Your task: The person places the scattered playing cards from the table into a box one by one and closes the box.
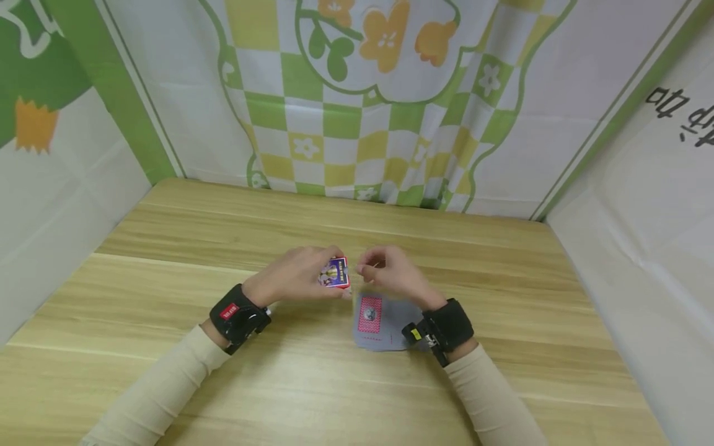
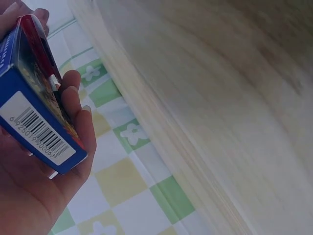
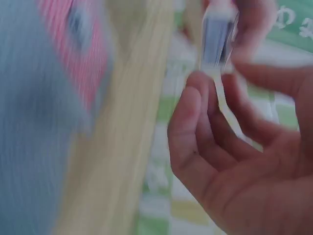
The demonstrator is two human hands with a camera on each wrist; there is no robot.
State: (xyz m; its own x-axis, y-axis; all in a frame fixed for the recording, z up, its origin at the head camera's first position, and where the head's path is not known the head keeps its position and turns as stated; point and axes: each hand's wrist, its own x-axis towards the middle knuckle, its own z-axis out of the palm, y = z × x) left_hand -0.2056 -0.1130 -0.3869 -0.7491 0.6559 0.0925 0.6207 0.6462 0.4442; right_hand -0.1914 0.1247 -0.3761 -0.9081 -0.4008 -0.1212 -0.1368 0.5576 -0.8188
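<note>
My left hand (image 1: 295,272) grips a small playing-card box (image 1: 336,273), blue with red edges, above the table. In the left wrist view a barcode label marks the end of the box (image 2: 41,122) nearest that camera. The right wrist view shows the box's open end (image 3: 216,39), with pale edges packed inside. Close beside this end is my right hand (image 1: 393,272), its fingers bent loosely and nothing seen between them. Grey-looking spread things, one with a red-patterned card-like panel (image 1: 370,314), lie on the table below my right wrist.
A wood-grain table (image 1: 312,384) runs beneath both hands. Behind it hangs a curtain (image 1: 357,124) with green and yellow checks, and pale cloth walls stand at both sides. Each wrist wears a black strap with a camera.
</note>
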